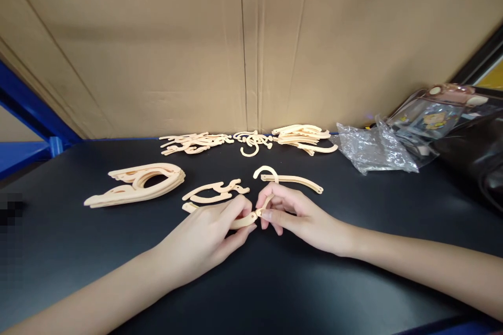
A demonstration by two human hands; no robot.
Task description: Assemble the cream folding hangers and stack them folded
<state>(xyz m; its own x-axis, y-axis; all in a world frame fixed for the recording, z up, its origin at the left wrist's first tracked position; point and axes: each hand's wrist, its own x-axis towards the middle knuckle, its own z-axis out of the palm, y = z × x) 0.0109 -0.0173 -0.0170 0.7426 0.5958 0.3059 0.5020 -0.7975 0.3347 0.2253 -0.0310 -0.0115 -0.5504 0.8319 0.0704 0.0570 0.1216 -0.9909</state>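
My left hand point(210, 227) is closed on a beige plastic hanger arm point(242, 222), whose holed end sticks out past the fingertips. Pinched in my right hand point(301, 214) is a beige hanger hook point(266, 170); its curved top rises behind the fingers. The hook's lower end meets the arm's holed end between both hands, though fingers hide whether they are joined. Just beyond the left hand lie loose curved hanger pieces point(208, 199). A long hanger arm point(294, 180) lies behind the right hand.
On the black table point(275, 293), a stack of folded hangers point(137, 183) sits at left. Piles of narrow pieces point(192, 142), hooks point(251, 141) and arms point(302, 136) line the cardboard wall point(176, 52). Crumpled clear plastic bags point(377, 146) and a black bag point(475, 146) are at right.
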